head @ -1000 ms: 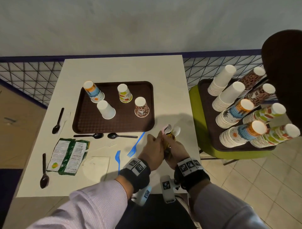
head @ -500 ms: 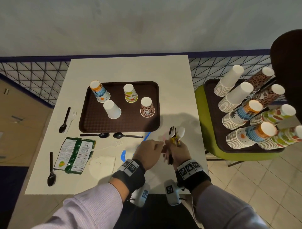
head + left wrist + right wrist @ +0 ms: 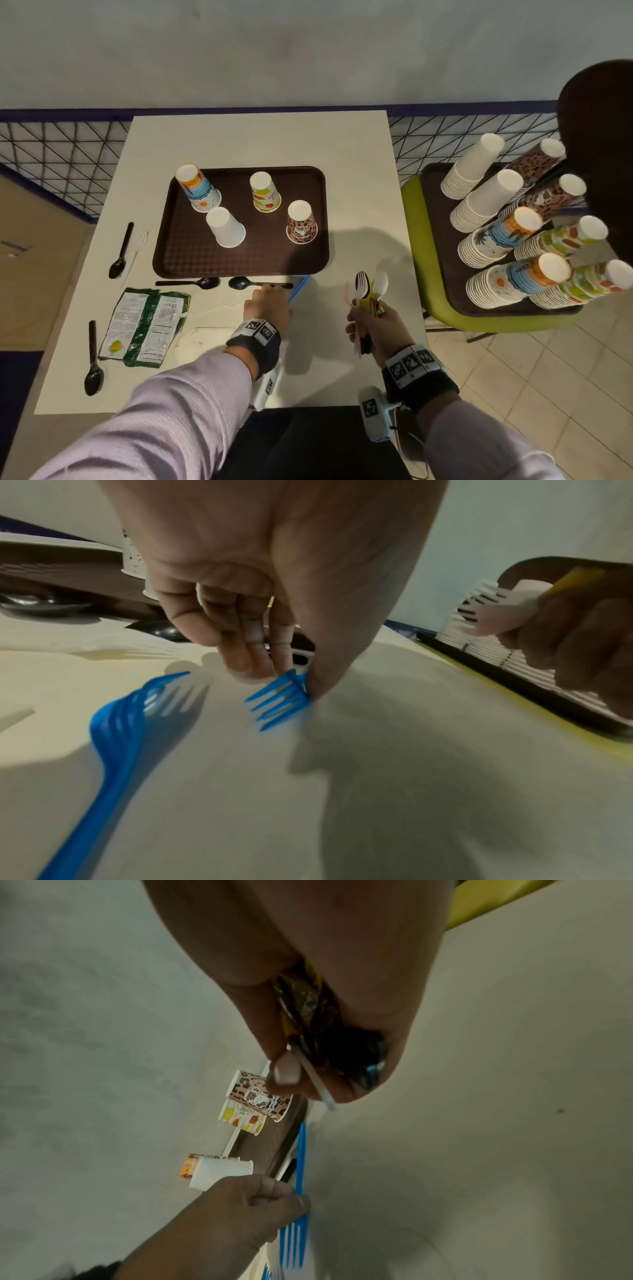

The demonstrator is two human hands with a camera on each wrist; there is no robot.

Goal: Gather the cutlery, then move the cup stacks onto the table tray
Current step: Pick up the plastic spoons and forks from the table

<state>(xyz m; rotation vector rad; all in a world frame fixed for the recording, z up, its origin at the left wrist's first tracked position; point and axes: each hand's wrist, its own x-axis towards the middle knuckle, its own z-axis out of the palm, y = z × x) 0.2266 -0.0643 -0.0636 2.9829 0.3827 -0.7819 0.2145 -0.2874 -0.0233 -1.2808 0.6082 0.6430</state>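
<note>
My right hand [image 3: 373,323] grips an upright bundle of cutlery [image 3: 368,289], black, white, pink and yellow pieces, near the table's right edge. My left hand [image 3: 269,301] is down on the table just below the brown table tray [image 3: 178,253], pinching a blue fork [image 3: 279,699] by its neck between thumb and fingers. A second blue fork [image 3: 116,734] lies beside it. Two black spoons [image 3: 205,283] lie along the tray's front edge. Four upturned cups [image 3: 226,228] stand on the tray. Several cup stacks [image 3: 503,236] stand on a second tray at right.
The second tray [image 3: 442,240] sits on a green chair [image 3: 416,246] right of the table. A green snack wrapper [image 3: 147,325] and a paper napkin lie front left. More black spoons [image 3: 93,363] and a white fork [image 3: 138,246] lie along the left edge. A wire fence stands behind.
My hands were together at the bundle; now the left hand has moved left and down onto the blue fork. The right hand keeps the bundle and has shifted slightly right.
</note>
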